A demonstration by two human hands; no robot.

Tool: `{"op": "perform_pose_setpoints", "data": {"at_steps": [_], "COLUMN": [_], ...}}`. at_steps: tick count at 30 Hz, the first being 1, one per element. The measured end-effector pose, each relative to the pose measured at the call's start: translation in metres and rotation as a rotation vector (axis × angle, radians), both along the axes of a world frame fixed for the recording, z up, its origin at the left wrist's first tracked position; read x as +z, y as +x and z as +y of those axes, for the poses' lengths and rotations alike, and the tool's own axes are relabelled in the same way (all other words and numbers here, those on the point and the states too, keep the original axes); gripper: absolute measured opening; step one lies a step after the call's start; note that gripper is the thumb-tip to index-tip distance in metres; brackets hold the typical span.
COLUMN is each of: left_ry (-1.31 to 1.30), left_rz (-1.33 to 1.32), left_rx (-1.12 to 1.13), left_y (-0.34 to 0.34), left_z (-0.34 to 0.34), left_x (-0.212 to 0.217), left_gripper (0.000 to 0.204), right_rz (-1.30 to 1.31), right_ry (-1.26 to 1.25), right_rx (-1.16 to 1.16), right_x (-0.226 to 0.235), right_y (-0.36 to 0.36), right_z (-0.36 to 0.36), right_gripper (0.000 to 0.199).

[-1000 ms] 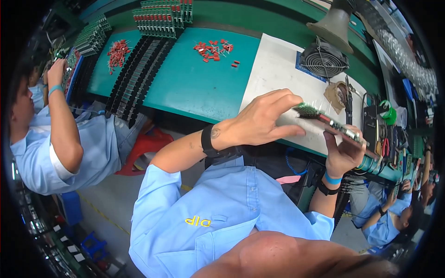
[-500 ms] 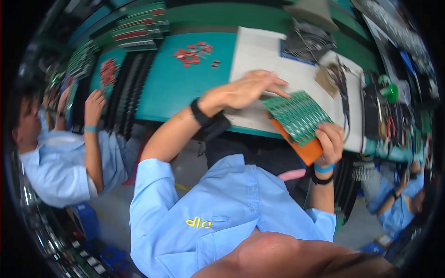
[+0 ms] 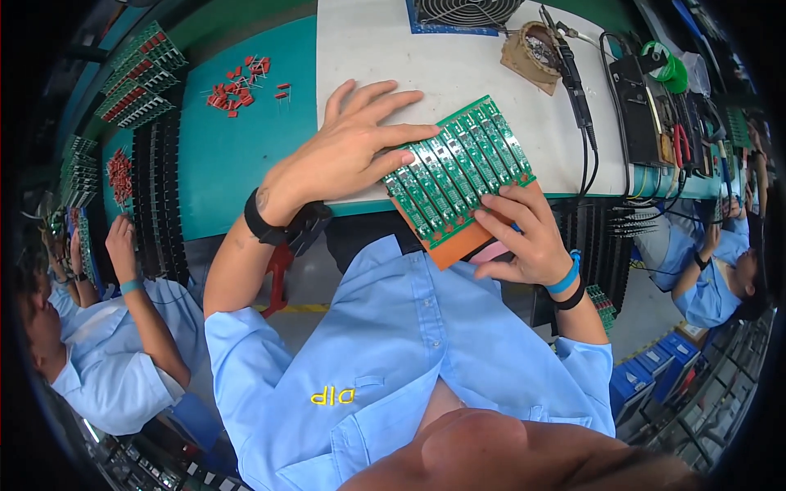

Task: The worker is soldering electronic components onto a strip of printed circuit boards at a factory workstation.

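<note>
A green circuit board panel (image 3: 458,168), divided into several narrow strips with small components, lies tilted on top of an orange sheet (image 3: 449,251) over the table's front edge. My left hand (image 3: 348,147) is open, fingers spread, with its thumb and index fingertip touching the board's left upper corner. On the lower right edge of the board rest the fingertips of my right hand (image 3: 528,233). Its fingers are apart and the thumb stands away from the board, over the dark gap below.
Loose red components (image 3: 237,94) lie on the green mat (image 3: 246,172). A soldering iron (image 3: 573,82), a brown container (image 3: 532,57) and a fan (image 3: 467,10) stand on the white sheet (image 3: 360,41). Racked boards (image 3: 139,78) stand far left. Co-workers sit either side.
The board has turned and come to lie flatter, strips facing up. My left hand has shifted left with fingers spreading; my right thumb has come away from the board. The view has shifted.
</note>
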State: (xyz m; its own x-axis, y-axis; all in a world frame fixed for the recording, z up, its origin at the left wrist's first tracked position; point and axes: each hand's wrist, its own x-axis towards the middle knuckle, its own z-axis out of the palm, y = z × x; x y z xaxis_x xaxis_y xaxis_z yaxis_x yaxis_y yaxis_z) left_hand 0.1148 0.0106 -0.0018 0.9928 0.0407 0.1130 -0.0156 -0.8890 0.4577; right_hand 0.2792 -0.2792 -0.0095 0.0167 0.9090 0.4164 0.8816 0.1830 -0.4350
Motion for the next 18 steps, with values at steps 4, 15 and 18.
{"op": "perform_pose_setpoints", "data": {"at_steps": [4,15,18], "left_ry": [0.030,0.313,0.196], "left_rz": [0.030,0.001,0.083], "left_rx": [0.004,0.086,0.127], "left_y": [0.011,0.053,0.050], "left_z": [0.008,0.027,0.021], "left_x": [0.016,0.035,0.035], "left_gripper": [0.038,0.067,0.069], "right_rz": [-0.066,-0.016,1.216], "right_ry": [-0.004,0.051,0.325], "right_rx": [0.002,-0.253,-0.370], "right_x": [-0.003,0.000,-0.015], "right_y": [0.003,-0.021,-0.008], "right_z": [0.009,0.084,0.079], "right_gripper": [0.054,0.048,0.051]}}
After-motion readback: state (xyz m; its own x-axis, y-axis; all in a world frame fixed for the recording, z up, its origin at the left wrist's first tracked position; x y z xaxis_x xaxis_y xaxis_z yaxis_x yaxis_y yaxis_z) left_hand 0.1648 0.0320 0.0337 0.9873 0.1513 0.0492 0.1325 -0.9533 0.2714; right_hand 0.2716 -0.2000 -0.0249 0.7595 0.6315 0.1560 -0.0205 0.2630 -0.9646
